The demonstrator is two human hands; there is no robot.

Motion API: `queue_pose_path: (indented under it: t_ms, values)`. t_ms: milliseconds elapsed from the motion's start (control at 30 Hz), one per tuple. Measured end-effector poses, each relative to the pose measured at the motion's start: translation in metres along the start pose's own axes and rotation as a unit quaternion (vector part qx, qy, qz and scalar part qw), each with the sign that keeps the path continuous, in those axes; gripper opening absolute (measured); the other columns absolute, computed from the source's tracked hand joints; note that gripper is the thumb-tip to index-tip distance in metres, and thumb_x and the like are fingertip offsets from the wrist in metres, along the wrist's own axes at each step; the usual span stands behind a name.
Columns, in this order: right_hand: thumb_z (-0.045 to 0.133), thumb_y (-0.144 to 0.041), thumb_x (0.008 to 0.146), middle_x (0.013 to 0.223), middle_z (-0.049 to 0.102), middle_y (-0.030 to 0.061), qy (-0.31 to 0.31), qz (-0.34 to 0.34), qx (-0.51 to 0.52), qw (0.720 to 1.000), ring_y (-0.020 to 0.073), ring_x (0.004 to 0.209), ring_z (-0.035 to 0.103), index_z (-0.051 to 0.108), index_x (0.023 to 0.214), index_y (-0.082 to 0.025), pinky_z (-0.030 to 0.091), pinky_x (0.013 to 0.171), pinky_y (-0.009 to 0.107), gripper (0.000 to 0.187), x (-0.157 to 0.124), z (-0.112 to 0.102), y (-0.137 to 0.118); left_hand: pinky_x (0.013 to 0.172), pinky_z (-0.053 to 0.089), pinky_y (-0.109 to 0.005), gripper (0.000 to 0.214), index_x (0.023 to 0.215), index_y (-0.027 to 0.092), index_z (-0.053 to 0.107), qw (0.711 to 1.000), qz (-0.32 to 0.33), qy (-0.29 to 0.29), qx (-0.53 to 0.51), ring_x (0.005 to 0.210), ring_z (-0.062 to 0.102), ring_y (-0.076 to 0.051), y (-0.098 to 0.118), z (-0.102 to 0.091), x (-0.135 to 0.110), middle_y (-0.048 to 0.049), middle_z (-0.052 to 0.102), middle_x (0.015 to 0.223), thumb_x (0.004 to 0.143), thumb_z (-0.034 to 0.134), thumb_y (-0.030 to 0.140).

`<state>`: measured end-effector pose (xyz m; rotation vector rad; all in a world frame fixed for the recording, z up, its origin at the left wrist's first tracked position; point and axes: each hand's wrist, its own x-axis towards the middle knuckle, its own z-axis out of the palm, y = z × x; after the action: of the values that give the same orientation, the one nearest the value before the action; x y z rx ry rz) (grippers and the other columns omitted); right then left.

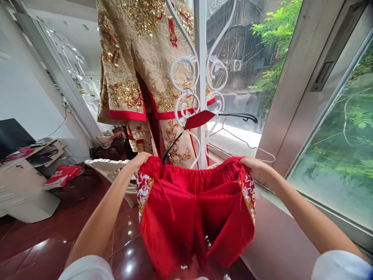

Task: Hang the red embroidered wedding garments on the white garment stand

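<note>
A red elastic-waisted garment (175, 206) with embroidered sides is stretched between my hands; whether it is a skirt or trousers I cannot tell. My left hand (142, 160) grips its waistband at the left end. At the right end, my right hand (253, 164) grips the same waistband. Just beyond the garment, a black hanger (233, 115) with a red middle piece hangs tilted from a white scrolled metal stand (201, 77). The hanger's lower left tip comes close to the waistband; whether they touch is unclear.
Behind the stand hangs a gold-beaded dress outfit (163, 77) with red trim. A thin wire hanger (247, 144) hangs at the right, near the window frame (288, 97). A pale chair (109, 169) stands behind my left arm. Farther left are a white desk (26, 186) and a red box (63, 175).
</note>
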<state>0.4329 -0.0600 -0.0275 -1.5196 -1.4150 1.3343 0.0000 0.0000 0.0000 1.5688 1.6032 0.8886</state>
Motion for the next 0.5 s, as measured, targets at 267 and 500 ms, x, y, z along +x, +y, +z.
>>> queue_pose_path:
  t_ms: [267, 500]
  values:
    - [0.037, -0.008, 0.065, 0.084, 0.066, 0.0070, 0.169, -0.148, -0.414, 0.882, 0.0186, 0.078, 0.058, 0.066, 0.081, -0.018, 0.038, 0.062, 0.026, 0.034, -0.035, 0.018, 0.065, 0.068, 0.049, -0.033, 0.019, 0.063, 0.016, 0.058, 0.981, 0.013, -0.083, 0.177, 0.072, 0.062, -0.023, -0.116, 0.051, -0.085, -0.0037, 0.064, 0.067, 0.061, 0.058, 0.035]
    - [0.034, -0.008, 0.073, 0.077, 0.063, 0.0082, 0.147, -0.092, -0.528, 0.831, 0.0198, 0.075, 0.055, 0.060, 0.066, -0.019, 0.034, 0.060, 0.028, 0.028, -0.057, 0.031, 0.145, 0.089, 0.043, -0.034, 0.036, 0.102, 0.020, 0.063, 0.904, -0.002, 0.078, 0.421, 0.106, 0.057, -0.023, -0.190, 0.095, -0.168, -0.0105, 0.062, 0.111, 0.080, 0.036, 0.011]
